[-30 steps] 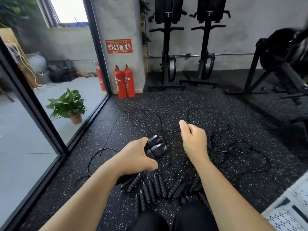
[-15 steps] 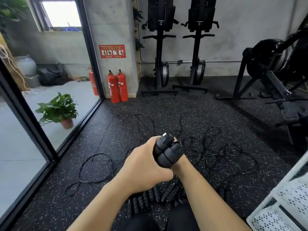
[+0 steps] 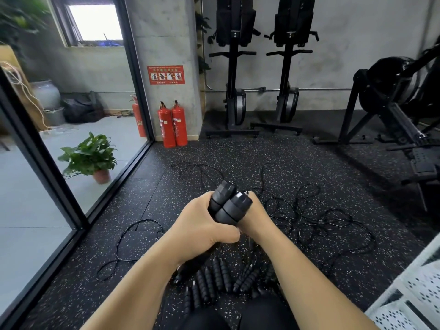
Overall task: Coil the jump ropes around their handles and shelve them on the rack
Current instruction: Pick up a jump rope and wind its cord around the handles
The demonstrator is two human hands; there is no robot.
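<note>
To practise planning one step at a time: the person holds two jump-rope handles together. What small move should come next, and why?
Probably sweep the right hand round the handles to lay one turn of cord. The left hand grips both handles side by side, the right hand sits close behind them, and the cords lie loose across the floor.

Bright window [image 3: 95, 21] daylight; edges curved, blurred.

We see two bare forearms [image 3: 147, 275] running to left hand [image 3: 204, 225] and right hand [image 3: 256, 216]. Black trousers [image 3: 269, 316] cover both knees, plain fabric.
</note>
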